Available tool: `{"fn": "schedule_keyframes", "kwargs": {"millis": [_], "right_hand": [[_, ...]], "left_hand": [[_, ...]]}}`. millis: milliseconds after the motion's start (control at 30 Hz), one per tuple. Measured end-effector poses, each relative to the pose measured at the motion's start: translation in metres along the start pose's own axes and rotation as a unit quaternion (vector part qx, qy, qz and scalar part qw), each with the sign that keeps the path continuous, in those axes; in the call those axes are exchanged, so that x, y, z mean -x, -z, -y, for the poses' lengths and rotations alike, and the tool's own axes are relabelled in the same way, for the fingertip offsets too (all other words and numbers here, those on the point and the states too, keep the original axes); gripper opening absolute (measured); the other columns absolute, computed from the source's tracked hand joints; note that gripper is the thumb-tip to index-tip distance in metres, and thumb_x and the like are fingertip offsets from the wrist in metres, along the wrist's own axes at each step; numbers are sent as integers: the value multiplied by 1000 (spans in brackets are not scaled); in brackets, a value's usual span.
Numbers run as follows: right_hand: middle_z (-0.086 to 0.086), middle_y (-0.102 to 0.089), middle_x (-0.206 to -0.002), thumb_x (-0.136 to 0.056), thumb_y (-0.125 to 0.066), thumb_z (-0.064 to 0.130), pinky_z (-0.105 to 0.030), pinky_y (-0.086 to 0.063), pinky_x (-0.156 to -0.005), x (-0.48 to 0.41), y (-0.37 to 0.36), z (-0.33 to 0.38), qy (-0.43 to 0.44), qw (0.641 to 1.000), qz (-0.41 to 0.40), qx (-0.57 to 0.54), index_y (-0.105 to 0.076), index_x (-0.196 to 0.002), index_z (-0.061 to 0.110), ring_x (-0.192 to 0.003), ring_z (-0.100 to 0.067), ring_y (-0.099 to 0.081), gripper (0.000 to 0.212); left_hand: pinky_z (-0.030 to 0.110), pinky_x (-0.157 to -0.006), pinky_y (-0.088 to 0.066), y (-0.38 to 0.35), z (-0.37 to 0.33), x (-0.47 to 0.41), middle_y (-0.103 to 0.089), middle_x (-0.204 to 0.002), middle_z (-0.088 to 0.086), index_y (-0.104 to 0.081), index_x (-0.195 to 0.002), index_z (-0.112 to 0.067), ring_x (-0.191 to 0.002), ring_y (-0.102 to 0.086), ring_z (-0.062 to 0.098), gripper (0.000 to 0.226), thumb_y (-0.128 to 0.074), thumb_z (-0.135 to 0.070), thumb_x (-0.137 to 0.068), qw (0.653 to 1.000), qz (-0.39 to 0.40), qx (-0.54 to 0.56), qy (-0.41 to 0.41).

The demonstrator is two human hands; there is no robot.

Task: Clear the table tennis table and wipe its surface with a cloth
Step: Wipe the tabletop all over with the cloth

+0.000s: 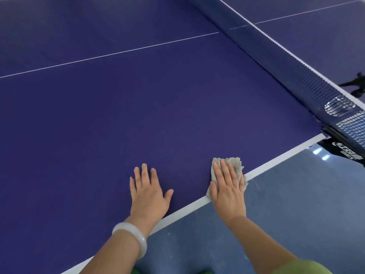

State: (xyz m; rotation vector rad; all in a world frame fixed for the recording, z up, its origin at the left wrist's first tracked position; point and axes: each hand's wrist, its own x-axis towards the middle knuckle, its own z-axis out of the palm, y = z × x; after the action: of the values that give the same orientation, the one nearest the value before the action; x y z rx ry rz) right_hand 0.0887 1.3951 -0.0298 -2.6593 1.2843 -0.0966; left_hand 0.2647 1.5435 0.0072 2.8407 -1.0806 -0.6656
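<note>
Deep blue-violet fills most of our view: the table tennis table point(158, 115), matte, with a thin white centre line point(110, 54) running across it and a broad white band along the near side edge point(276, 161). Beyond that edge lies a glossy grey-blue floor point(296, 204), scuffed with pale marks and catching reflections of ceiling lights. At upper right the dark net point(276, 54) with its white top tape crosses the table, ending at a black clamp post point(343, 135) on the edge.

We press our right hand point(229, 188) flat on the cloth point(236, 167), fingers straight and close together. That cloth is a small, pale grey, nubbly rag (frayed at its borders), lying on the table right at the white edge band, one corner just overhanging it.

Our left hand point(148, 192) rests palm down on the bare blue just beside it, fingers spread and straight, holding nothing. A pale, milky bangle point(131, 237) circles the left wrist, and a green sleeve point(304, 267) shows on the right arm.
</note>
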Motion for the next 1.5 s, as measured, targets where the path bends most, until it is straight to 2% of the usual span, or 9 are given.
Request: {"fn": "schedule_keyframes", "kwargs": {"millis": [100, 200, 400, 600, 667, 733, 867, 1333, 1500], "right_hand": [[2, -14, -164, -101, -21, 41, -50, -6, -123, -12, -2, -9, -82, 996, -16, -30, -19, -157, 22, -152, -18, -7, 59], [-8, -5, -165, -104, -29, 39, -45, -4, -124, -22, -1, -16, -226, 966, -62, -111, -7, -157, 12, -153, -26, 3, 63], [-11, 15, -164, -102, -47, 36, -43, -28, -117, -44, 12, -20, -376, 859, -116, -326, 8, -156, 4, -147, -37, -18, 84], [-16, -18, -160, -100, -45, 47, -50, -39, -104, -47, 20, -33, -442, 809, -81, -378, 7, -157, 10, -137, -38, -35, 85], [-17, -41, -146, -101, -39, 50, -49, -45, -99, -45, 18, -42, -485, 773, -56, -405, -18, -153, 8, -124, -35, -49, 70], [-12, -59, -119, -100, -33, 55, -46, -49, -84, -43, 17, -50, -505, 755, -26, -417, -42, -129, 7, -98, -31, -59, 56], [-1, -56, -82, -101, -23, 56, -39, -47, -70, -33, 17, -62, -472, 799, 25, -372, -47, -109, 8, -77, -24, -58, 54], [-4, -58, -90, -100, -39, 52, -38, -49, -75, 80, 73, -71, -406, 870, 100, -263, -45, -101, 13, -86, -28, -59, 40], [2, -52, -84, -99, -41, 53, -34, -44, -77, 111, 104, -92, -405, 878, 76, -242, -45, -111, 16, -92, -27, -60, 39]], "left_hand": [[48, -121, 10, 1, -63, -18, 24, -160, 13, 6, -156, -17, -147, 24, 32, 84, -36, -60, -96, 997, 9, 22, -74], [54, -116, 18, -11, -110, -28, 37, -153, 19, 26, -150, -17, -141, 34, 40, 96, -30, -70, -92, 997, 65, 9, -36], [59, -109, 23, -25, -121, -31, 52, -137, 21, 43, -136, -15, -135, 39, 45, 107, -21, -82, -84, 998, 57, -17, 2], [58, -111, 21, -20, -124, -33, 55, -134, 19, 45, -133, -16, -135, 41, 43, 104, -21, -81, -85, 995, 92, -29, 14], [58, -112, 20, -19, -124, -33, 55, -133, 19, 46, -133, -16, -135, 41, 43, 104, -20, -81, -86, 995, 98, -31, 16], [58, -111, 20, -19, -125, -33, 55, -132, 19, 46, -133, -16, -134, 41, 43, 103, -19, -81, -86, 994, 101, -35, 16], [58, -111, 20, -19, -125, -35, 54, -135, 19, 44, -135, -15, -135, 41, 43, 104, -20, -81, -86, 994, 100, -40, 16], [59, -118, 4, -4, -132, -26, 23, -157, 25, 18, -152, -11, -144, 18, 48, 103, -33, -74, -90, 994, 81, -77, 4], [50, -118, -18, 5, -161, 3, -13, -160, 12, -21, -152, -12, -148, -9, 35, 67, -31, -55, -101, 978, 92, -64, -174]]}}
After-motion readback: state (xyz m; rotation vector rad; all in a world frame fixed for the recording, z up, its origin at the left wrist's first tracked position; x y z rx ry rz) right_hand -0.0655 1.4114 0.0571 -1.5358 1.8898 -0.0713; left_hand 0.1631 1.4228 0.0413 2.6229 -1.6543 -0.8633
